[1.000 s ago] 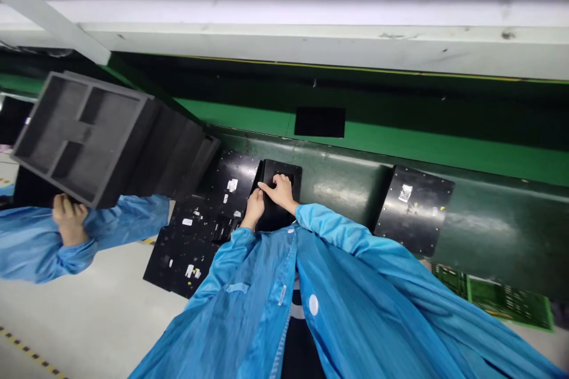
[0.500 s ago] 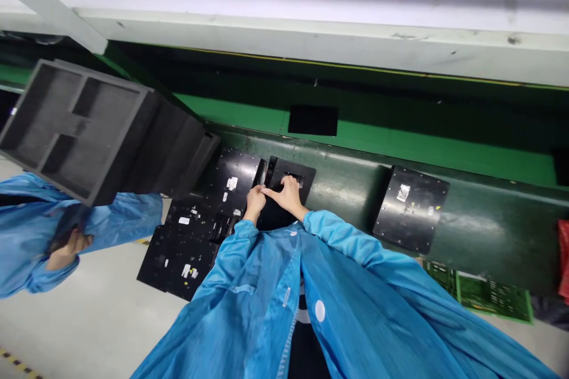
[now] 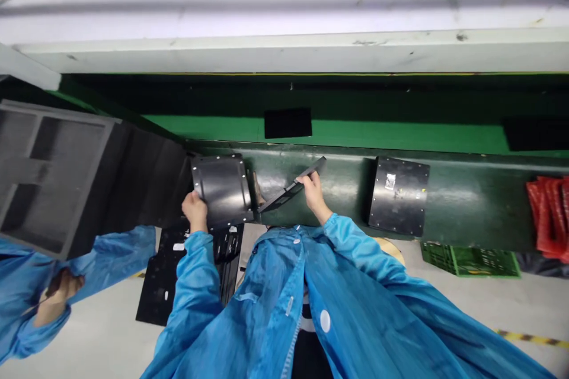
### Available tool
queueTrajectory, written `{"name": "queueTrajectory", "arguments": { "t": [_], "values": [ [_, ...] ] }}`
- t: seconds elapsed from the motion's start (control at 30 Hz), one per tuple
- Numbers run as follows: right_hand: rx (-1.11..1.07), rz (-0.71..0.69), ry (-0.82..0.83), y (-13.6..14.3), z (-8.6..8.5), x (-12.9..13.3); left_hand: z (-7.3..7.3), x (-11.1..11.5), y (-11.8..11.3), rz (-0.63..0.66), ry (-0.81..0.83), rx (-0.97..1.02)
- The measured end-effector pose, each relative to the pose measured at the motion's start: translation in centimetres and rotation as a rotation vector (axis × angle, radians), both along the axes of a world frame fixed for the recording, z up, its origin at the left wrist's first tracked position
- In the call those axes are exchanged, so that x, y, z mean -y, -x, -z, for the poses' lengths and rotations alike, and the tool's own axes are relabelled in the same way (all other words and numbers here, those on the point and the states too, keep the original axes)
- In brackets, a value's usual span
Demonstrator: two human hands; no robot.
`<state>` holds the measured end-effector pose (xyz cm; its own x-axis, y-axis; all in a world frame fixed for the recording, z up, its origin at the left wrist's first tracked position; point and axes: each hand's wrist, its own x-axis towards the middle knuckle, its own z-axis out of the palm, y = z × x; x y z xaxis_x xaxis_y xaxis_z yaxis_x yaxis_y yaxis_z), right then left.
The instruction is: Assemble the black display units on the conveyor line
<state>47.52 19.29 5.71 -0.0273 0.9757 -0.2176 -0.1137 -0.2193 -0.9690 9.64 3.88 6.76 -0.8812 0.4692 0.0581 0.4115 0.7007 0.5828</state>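
My left hand point(image 3: 194, 211) is closed on the left edge of a black riveted plate point(image 3: 224, 189), which is tilted, with rivets along its sides. In my right hand point(image 3: 315, 194) is a thin black panel point(image 3: 291, 190), pinched near its middle and turned nearly edge-on over the dark green conveyor belt point(image 3: 347, 183). A narrow brownish piece point(image 3: 258, 189) shows between the plate and the panel; I cannot make out what it is. Farther right, another black riveted plate point(image 3: 400, 195) with a white label lies flat on the belt.
Stacked dark foam trays point(image 3: 95, 177) stand at the left, beside a co-worker's hand point(image 3: 60, 293). Below my left arm are more black plates point(image 3: 155, 284). A black sheet point(image 3: 288, 123) lies on the green ledge. Red packaging point(image 3: 551, 216) and a green crate point(image 3: 486, 262) are at the right.
My hands have moved apart. The left now grips a riveted plate farther left; the right has lifted the thin panel and turned it on edge. The view has shifted right.
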Motion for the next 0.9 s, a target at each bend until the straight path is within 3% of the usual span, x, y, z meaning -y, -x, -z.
{"name": "queueTrajectory", "arguments": {
  "t": [0.07, 0.17, 0.27, 0.33, 0.4, 0.5, 0.6, 0.7, 0.8, 0.9],
  "values": [
    [-0.160, -0.013, 0.006, -0.6, 0.3, -1.7, 0.4, 0.2, 2.5, -0.005, 0.018, 0.027],
    [-0.315, -0.048, 0.038, -2.0, 0.7, -3.8, 0.9, 0.1, 4.1, -0.031, 0.103, 0.013],
    [-0.363, 0.000, 0.104, -4.1, 1.2, -5.1, 0.8, -1.5, 3.4, -0.102, 0.109, -0.122],
    [-0.310, 0.084, 0.170, -5.6, 1.5, -5.4, 0.7, -4.3, 1.9, -0.022, 0.022, -0.219],
    [-0.219, 0.165, 0.263, -6.8, 1.7, -5.4, 0.8, -9.0, -0.2, 0.175, -0.070, -0.222],
    [-0.121, 0.280, 0.421, -8.0, 1.7, -5.3, 1.3, -18.9, -3.7, 0.492, -0.063, -0.105],
    [-0.055, 0.390, 0.496, -9.0, 1.5, -5.7, 2.1, -29.8, -6.5, 0.746, 0.109, -0.086],
    [-0.026, 0.374, 0.495, -10.6, 1.7, -6.5, 2.6, -38.7, -7.7, 0.989, 0.331, -0.115],
    [-0.041, 0.301, 0.500, -12.1, 2.2, -7.7, 3.4, -43.9, -7.7, 1.091, 0.582, -0.128],
    [-0.079, 0.233, 0.496, -11.8, 3.3, -9.3, 4.4, -45.3, -6.9, 1.093, 0.695, -0.217]
  ]
}}
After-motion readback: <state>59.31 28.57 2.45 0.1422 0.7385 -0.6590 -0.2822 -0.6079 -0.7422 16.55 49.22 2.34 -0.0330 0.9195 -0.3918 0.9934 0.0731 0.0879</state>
